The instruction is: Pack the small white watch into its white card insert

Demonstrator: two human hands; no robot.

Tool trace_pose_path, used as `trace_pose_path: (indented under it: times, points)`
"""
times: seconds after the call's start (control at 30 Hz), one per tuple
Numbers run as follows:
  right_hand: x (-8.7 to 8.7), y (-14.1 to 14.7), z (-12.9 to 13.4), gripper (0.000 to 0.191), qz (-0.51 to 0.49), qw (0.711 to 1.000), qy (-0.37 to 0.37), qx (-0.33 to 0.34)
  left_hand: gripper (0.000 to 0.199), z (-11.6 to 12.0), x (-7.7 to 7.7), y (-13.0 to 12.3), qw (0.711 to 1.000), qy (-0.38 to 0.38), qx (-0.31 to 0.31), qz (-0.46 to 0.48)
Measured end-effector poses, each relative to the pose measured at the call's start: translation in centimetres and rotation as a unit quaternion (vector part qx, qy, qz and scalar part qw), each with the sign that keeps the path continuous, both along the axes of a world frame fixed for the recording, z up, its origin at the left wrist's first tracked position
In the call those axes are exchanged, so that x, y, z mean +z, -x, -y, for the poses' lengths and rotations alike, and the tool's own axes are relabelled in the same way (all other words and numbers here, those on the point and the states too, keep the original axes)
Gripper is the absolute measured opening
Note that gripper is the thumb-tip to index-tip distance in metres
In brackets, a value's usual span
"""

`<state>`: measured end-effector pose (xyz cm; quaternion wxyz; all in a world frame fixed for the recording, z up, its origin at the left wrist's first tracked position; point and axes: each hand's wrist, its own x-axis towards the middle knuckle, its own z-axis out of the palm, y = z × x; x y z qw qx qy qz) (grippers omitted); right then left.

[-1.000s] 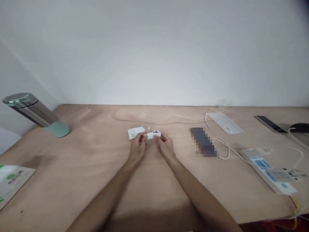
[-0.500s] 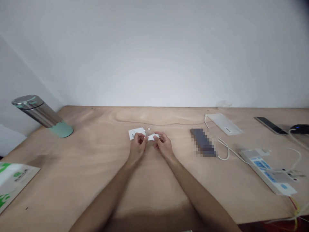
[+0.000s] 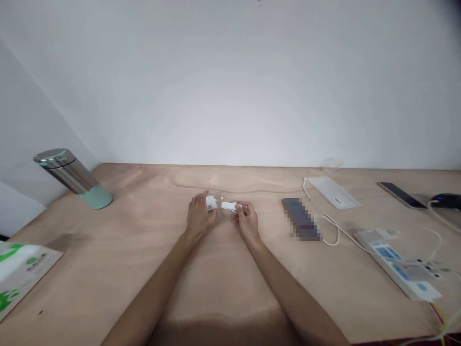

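Note:
Near the middle of the table, my left hand (image 3: 199,214) is around a small white box (image 3: 211,202) with a printed label. Its fingers lie on the far side and the thumb on the near side, covering the box's left part. My right hand (image 3: 247,217) pinches a small white flat piece (image 3: 229,206) by its right end, between the thumb and the fingers. What exactly this piece is cannot be made out. A tiny white bit (image 3: 222,198) lies just beyond, between the two hands.
A steel and mint-green thermos (image 3: 77,180) stands on the left of the wooden table (image 3: 144,269). A green-and-white packet (image 3: 25,274) lies at the near left. To the right are a blurred dark phone (image 3: 301,218), a white pouch (image 3: 333,192), another phone (image 3: 401,194), cables and a power strip (image 3: 396,264).
My left hand has let go of the small white piece and moved left onto the white box. The right hand keeps the piece. The view has tilted up slightly.

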<state>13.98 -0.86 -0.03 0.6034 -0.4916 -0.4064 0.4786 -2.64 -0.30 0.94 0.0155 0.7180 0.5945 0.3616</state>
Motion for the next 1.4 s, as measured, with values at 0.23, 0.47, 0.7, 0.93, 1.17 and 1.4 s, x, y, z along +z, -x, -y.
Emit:
trace_pose_path:
  times: [0.23,0.47,0.7,0.93,1.17,1.4]
  points:
    - [0.1,-0.3,-0.1,0.049,0.007,0.999,0.007,-0.036,0.075,-2.4,-0.3,1.5,0.991,0.109,-0.008,-0.075]
    - [0.2,-0.6,-0.3,0.042,0.074,0.993,-0.010,-0.091,0.073,-0.3,0.0,1.1,0.988,0.066,-0.133,-0.038]
    - [0.6,-0.3,-0.1,0.040,0.075,0.994,0.005,-0.076,0.061,1.2,-0.1,-0.2,0.980,0.065,-0.188,0.003]
    - [-0.1,-0.5,0.0,0.037,0.108,0.992,-0.011,-0.070,0.045,1.7,-0.1,-0.2,0.982,0.054,-0.176,0.037]
    - [-0.5,-0.1,-0.2,0.027,0.139,0.989,-0.012,0.041,0.030,1.4,-1.2,-0.6,0.981,0.020,-0.190,-0.012]
    - [0.1,0.1,0.5,0.035,0.144,0.985,0.011,0.093,0.026,1.3,-1.4,-0.7,0.983,0.012,-0.174,-0.056]
